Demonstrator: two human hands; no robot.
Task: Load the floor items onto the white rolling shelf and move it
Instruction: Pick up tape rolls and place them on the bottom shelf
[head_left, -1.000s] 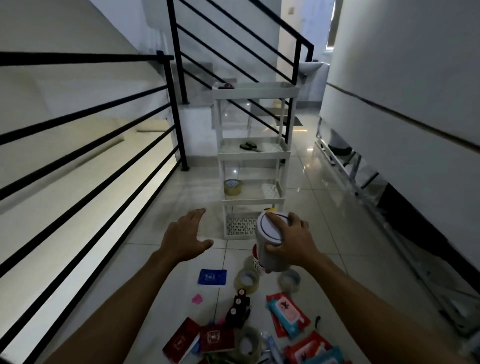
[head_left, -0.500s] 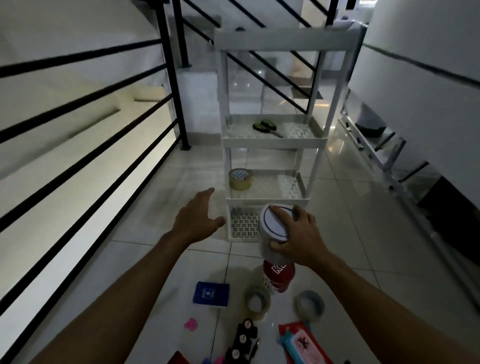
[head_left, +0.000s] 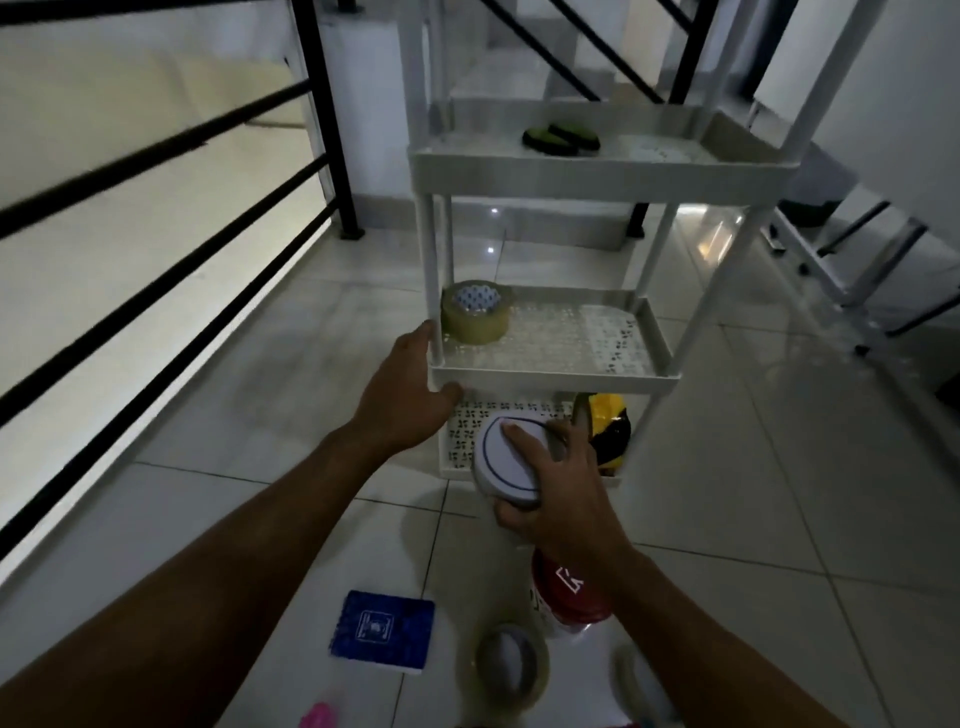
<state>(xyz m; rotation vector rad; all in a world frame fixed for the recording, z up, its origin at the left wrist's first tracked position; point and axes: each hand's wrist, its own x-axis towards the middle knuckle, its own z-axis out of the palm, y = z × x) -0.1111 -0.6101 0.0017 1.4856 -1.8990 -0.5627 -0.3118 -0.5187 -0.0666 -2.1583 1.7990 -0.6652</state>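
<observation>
The white rolling shelf (head_left: 550, 382) stands right in front of me on the tiled floor. My left hand (head_left: 402, 395) grips its front left corner at the middle tier. My right hand (head_left: 558, 491) holds a white round-lidded container (head_left: 501, 465) just in front of the bottom tier. A clear tape roll (head_left: 475, 312) sits on the middle tier. Dark green-black scissors handles (head_left: 561, 137) lie on the tier above. A yellow-and-black roll (head_left: 608, 434) rests on the bottom tier. On the floor near me are a red-and-white can (head_left: 569, 597), a blue booklet (head_left: 382, 631) and a tape roll (head_left: 511, 667).
A black metal railing (head_left: 171, 234) runs along my left over a stairwell. A black stair rail (head_left: 561, 57) climbs behind the shelf. A metal rack (head_left: 857, 260) lines the white wall on the right. A pink scrap (head_left: 318, 717) lies at the bottom edge.
I have come closer to the shelf. My left hand went forward and took hold of the middle tier's corner. My right hand carried the container toward the bottom tier.
</observation>
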